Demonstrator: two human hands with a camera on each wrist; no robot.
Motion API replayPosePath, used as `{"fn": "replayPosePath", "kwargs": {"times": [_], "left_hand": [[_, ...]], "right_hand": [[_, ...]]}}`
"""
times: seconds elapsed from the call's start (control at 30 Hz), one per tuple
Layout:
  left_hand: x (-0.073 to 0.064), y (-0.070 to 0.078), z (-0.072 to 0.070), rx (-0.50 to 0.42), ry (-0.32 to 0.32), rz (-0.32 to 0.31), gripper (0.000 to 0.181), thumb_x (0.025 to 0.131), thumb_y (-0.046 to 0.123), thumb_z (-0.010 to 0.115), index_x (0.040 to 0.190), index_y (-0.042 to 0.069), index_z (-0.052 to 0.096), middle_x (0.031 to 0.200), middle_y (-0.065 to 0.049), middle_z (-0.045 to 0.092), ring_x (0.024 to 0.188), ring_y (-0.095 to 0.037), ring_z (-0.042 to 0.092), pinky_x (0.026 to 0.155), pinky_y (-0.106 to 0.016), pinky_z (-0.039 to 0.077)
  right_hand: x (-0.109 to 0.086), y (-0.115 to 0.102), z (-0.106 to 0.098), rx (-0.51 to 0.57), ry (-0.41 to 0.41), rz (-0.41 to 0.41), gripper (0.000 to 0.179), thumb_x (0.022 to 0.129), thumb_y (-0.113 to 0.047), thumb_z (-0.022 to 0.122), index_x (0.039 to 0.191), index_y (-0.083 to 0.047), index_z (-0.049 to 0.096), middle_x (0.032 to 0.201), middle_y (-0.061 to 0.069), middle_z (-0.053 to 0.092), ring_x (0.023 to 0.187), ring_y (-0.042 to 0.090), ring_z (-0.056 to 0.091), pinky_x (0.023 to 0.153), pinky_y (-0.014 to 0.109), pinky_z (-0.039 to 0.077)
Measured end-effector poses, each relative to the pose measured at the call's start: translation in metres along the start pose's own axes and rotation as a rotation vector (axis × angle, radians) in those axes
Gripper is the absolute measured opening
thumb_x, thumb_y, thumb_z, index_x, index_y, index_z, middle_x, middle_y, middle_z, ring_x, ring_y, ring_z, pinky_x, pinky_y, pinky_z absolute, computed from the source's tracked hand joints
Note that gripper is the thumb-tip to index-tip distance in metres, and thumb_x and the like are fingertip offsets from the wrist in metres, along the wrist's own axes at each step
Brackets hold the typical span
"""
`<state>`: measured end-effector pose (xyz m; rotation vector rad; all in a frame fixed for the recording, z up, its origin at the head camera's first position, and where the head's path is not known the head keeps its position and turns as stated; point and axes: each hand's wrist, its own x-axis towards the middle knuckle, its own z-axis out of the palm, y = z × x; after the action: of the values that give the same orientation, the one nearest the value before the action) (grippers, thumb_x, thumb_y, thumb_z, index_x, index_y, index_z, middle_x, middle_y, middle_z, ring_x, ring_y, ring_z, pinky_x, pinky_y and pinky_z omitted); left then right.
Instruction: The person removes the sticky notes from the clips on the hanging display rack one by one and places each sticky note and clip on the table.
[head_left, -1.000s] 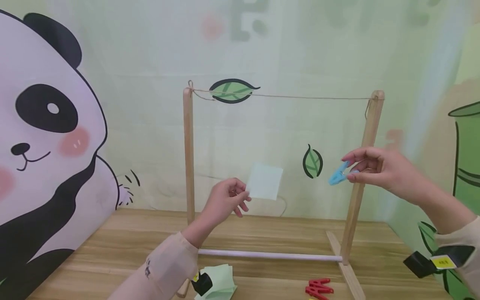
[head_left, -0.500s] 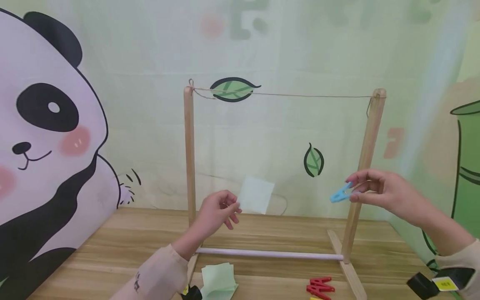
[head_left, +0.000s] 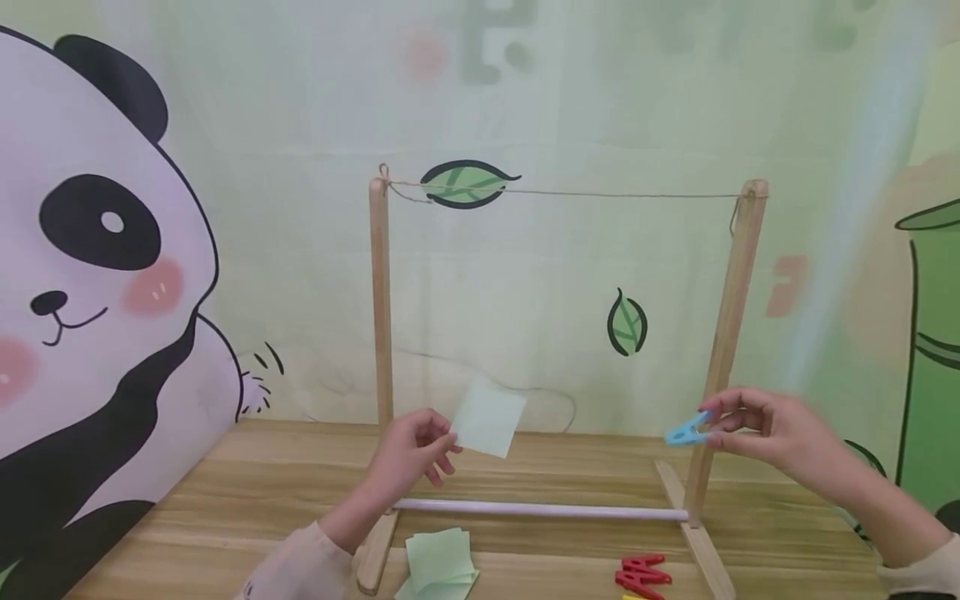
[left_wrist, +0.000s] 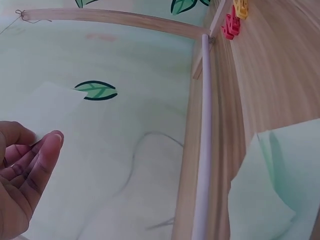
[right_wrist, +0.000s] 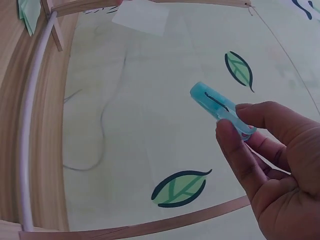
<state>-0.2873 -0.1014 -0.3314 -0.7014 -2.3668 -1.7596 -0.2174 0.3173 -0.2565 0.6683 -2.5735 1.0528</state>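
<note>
My left hand (head_left: 414, 450) pinches a pale green square of paper (head_left: 491, 418) by its left edge, between thumb and fingers. The sheet hangs tilted in the air, inside the wooden frame's outline. On the other side, my right hand (head_left: 772, 429) holds a light blue clothespin (head_left: 686, 429) by its handle ends, its tip pointing left. In the right wrist view the clothespin (right_wrist: 217, 102) sits between thumb and forefinger. Paper and clothespin are apart, both well below the string (head_left: 600, 195) strung between the two wooden posts (head_left: 381, 308).
On the wooden table (head_left: 247, 517), a stack of pale green paper squares (head_left: 438, 562) lies at the front. Several red clothespins (head_left: 642, 571) lie front right, with a bit of yellow (head_left: 637, 597) below them. A white rod (head_left: 540, 508) joins the stand's feet.
Both hands have come down, still holding the paper and the clothespin. The left hand has also shifted left, and the right hand slightly right.
</note>
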Motion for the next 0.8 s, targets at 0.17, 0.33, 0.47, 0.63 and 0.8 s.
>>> {"fn": "replayPosePath", "kwargs": {"times": [0.17, 0.33, 0.47, 0.63, 0.8], "left_hand": [[-0.009, -0.005, -0.004, 0.005, -0.006, -0.02, 0.013, 0.092, 0.004, 0.06, 0.097, -0.008, 0.059, 0.089, -0.024, 0.069, 0.06, -0.017, 0.065, 0.048, -0.027, 0.057], [-0.016, -0.012, -0.006, 0.004, -0.001, -0.038, 0.013, 0.091, 0.003, 0.061, 0.094, -0.009, 0.059, 0.085, -0.022, 0.069, 0.059, -0.015, 0.063, 0.047, -0.028, 0.057], [-0.022, -0.021, -0.007, 0.011, -0.003, -0.056, 0.013, 0.091, 0.003, 0.062, 0.094, -0.008, 0.059, 0.081, -0.018, 0.069, 0.057, -0.012, 0.063, 0.047, -0.03, 0.057], [-0.03, -0.03, -0.007, 0.002, -0.015, -0.088, 0.011, 0.089, 0.002, 0.063, 0.092, -0.008, 0.058, 0.077, -0.014, 0.066, 0.057, -0.011, 0.062, 0.047, -0.031, 0.057], [-0.038, -0.04, -0.006, -0.009, -0.014, -0.125, 0.011, 0.088, 0.001, 0.064, 0.092, -0.008, 0.057, 0.076, -0.012, 0.065, 0.057, -0.012, 0.061, 0.046, -0.028, 0.056]], "right_hand": [[-0.009, 0.011, 0.009, 0.063, -0.019, -0.045, 0.027, 0.087, 0.0, 0.066, 0.112, 0.005, 0.057, 0.093, -0.013, 0.067, 0.08, 0.004, 0.067, 0.067, 0.021, 0.059], [-0.018, 0.021, 0.018, 0.11, -0.04, -0.069, 0.026, 0.087, 0.003, 0.064, 0.111, 0.007, 0.056, 0.092, -0.013, 0.067, 0.079, 0.005, 0.067, 0.065, 0.024, 0.06], [-0.026, 0.027, 0.026, 0.119, -0.051, -0.079, 0.024, 0.087, 0.003, 0.064, 0.11, 0.003, 0.058, 0.092, -0.014, 0.067, 0.078, 0.004, 0.065, 0.062, 0.023, 0.058], [-0.036, 0.036, 0.038, 0.14, -0.059, -0.064, 0.023, 0.087, 0.004, 0.064, 0.109, 0.002, 0.059, 0.093, -0.015, 0.066, 0.077, 0.005, 0.064, 0.06, 0.022, 0.057], [-0.05, 0.043, 0.053, 0.12, -0.068, 0.036, 0.024, 0.088, 0.0, 0.065, 0.109, 0.009, 0.057, 0.093, -0.02, 0.063, 0.076, 0.0, 0.062, 0.06, 0.022, 0.057]]}}
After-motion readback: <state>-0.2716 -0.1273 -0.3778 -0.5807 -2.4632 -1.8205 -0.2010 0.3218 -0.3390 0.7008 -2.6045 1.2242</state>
